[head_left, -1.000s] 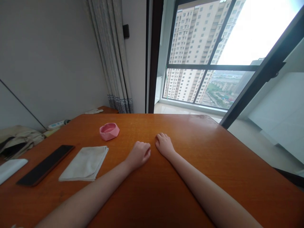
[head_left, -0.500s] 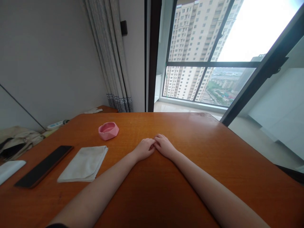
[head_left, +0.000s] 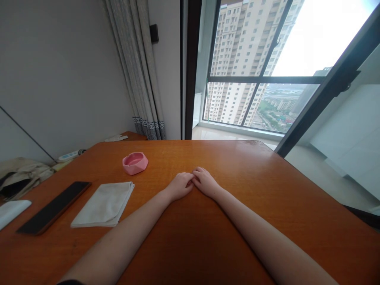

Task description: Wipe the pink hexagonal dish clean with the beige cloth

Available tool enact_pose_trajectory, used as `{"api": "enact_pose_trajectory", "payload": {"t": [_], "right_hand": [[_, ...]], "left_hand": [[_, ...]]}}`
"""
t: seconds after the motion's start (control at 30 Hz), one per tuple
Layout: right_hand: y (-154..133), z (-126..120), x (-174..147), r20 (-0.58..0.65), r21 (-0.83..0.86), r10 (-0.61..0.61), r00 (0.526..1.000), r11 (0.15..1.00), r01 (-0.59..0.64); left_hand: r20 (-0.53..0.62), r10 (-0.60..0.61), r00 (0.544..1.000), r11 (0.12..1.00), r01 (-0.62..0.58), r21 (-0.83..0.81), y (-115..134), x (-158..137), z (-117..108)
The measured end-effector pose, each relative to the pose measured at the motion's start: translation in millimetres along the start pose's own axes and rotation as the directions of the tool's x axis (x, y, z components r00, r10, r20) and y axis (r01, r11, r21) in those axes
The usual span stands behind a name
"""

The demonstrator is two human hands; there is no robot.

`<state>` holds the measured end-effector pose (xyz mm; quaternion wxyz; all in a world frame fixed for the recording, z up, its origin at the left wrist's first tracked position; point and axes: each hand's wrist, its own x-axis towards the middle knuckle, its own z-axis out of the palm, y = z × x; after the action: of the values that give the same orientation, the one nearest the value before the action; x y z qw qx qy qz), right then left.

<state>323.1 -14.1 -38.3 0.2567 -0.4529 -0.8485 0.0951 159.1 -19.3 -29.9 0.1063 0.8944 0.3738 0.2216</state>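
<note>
My left hand (head_left: 179,186) rests palm down on the brown wooden table (head_left: 255,178), its fingers loosely bent. Against its fingertips lies my right hand (head_left: 204,181), also palm down, with the fingers laid flat. Nothing shows in either hand, though the undersides are hidden. To the left of my left hand sits a pink faceted ashtray (head_left: 135,163). A folded whitish cloth (head_left: 103,205) lies near my left forearm. Beside the cloth is a long, flat black object (head_left: 55,208) with a brown edge.
A white object (head_left: 12,212) is cut off at the left edge. Beyond it are a beige cloth bundle (head_left: 25,174) and a white power strip (head_left: 69,155). A grey curtain (head_left: 139,71) hangs behind the table, and a large window (head_left: 261,79) is at the back right.
</note>
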Motion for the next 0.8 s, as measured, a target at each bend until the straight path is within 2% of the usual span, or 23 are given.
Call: {"api": "enact_pose_trajectory", "payload": {"t": [0.17,0.27,0.33,0.37,0.4,0.47,0.53,0.57,0.63,0.7,0.8], "right_hand": [[2.0,1.7,0.8,-0.015,0.020,-0.007,1.000,1.000,0.008],[6.5,2.3,1.2,-0.029,0.066,-0.024,0.999,0.997,0.026],[10.1,1.6,1.5,-0.043,0.130,-0.014,0.999,0.991,0.019],[11.7,1.1,1.7,-0.051,0.164,0.001,0.999,0.986,0.008],[13.0,0.5,1.9,-0.059,0.194,0.018,0.998,0.981,-0.007],[14.4,-0.2,2.4,-0.070,0.224,0.043,0.997,0.974,-0.026],[14.4,-0.2,3.2,-0.078,0.224,0.045,0.996,0.974,-0.026],[14.2,-0.1,3.6,-0.082,0.220,0.043,0.996,0.975,-0.024],[13.5,0.2,4.3,-0.089,0.216,0.046,0.995,0.976,-0.025],[12.9,0.0,4.3,-0.091,0.216,0.048,0.995,0.976,-0.028],[12.4,-0.8,3.3,-0.092,0.219,0.045,0.995,0.975,-0.024]], "left_hand": [[0.010,-0.010,1.000,1.000,0.010,0.018,0.7,-0.1,4.0],[0.025,0.013,1.000,0.998,-0.014,0.059,3.7,0.3,-4.7],[-0.045,0.005,0.999,0.990,0.001,0.143,2.1,0.3,-21.6],[-0.122,-0.022,0.992,0.978,0.047,0.204,-1.2,-0.3,-33.0],[-0.231,-0.071,0.970,0.956,0.132,0.262,-6.5,-1.6,-45.8],[-0.442,-0.177,0.879,0.864,0.354,0.357,-22.9,-7.0,-71.9],[-0.567,-0.298,0.768,0.729,0.566,0.384,-44.3,-16.0,-94.1],[-0.584,-0.381,0.717,0.661,0.653,0.371,-55.3,-21.3,-102.4],[-0.517,-0.575,0.635,0.545,0.768,0.337,-75.2,-31.5,-112.9],[-0.367,-0.740,0.564,0.472,0.824,0.314,-90.3,-38.8,-116.4],[-0.205,-0.838,0.505,0.438,0.848,0.298,-104.0,-42.6,-114.2]]}}
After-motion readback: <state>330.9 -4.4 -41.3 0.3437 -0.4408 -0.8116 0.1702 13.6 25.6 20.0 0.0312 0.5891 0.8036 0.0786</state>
